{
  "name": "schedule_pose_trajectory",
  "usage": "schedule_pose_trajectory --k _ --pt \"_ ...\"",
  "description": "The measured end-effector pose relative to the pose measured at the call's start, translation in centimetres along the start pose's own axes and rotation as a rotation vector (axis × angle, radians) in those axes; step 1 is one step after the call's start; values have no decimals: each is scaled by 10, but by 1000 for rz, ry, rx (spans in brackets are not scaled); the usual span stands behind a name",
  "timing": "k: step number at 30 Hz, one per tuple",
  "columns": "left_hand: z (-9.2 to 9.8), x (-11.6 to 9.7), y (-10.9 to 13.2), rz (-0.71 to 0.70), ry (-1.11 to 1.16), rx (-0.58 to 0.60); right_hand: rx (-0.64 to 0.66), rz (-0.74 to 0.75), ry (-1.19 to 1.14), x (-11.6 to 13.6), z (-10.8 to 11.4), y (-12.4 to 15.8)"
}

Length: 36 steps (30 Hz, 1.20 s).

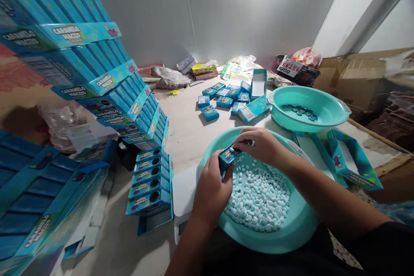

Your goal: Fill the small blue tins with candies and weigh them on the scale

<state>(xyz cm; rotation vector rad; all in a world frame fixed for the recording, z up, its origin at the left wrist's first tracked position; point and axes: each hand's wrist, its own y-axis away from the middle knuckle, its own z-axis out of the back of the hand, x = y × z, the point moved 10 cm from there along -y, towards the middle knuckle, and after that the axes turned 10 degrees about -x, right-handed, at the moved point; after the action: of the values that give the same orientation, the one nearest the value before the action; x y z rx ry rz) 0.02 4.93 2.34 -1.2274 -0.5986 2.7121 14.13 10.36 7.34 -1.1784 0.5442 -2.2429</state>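
Note:
My left hand (213, 181) is wrapped round a small blue candy box (228, 156), held tilted above the near turquoise basin (271, 241). At the box's upper end, my right hand (258, 144) has its fingers pinched together. A whitish bit shows by those fingertips, but what they hold is too small to make out. Beneath both hands, the basin holds a heap of pale blue and white candies (258, 198). A white flat device (184, 194) sits partly under the basin's left side.
Tall stacks of filled blue display trays (106, 82) rise at left, beside a partly filled tray (150, 181). Loose candy boxes (224, 102) lie ahead. A second basin (310, 120) holds dark round pieces. Tray shells (352, 159) and cardboard boxes (349, 77) are at right.

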Motion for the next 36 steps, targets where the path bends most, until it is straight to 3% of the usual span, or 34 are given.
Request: schedule_pose_trajectory --k 7,17,21,36 --pt "4 4 -1 56 0 -33 -89 17 -145 8 8 1" --pt "3 -6 2 -34 4 -17 -113 66 -100 6 8 4" --pt "4 -7 2 -37 12 -22 -192 24 -68 0 16 5" --pt "5 -1 2 -35 41 -65 -160 -335 -230 -48 4 5"
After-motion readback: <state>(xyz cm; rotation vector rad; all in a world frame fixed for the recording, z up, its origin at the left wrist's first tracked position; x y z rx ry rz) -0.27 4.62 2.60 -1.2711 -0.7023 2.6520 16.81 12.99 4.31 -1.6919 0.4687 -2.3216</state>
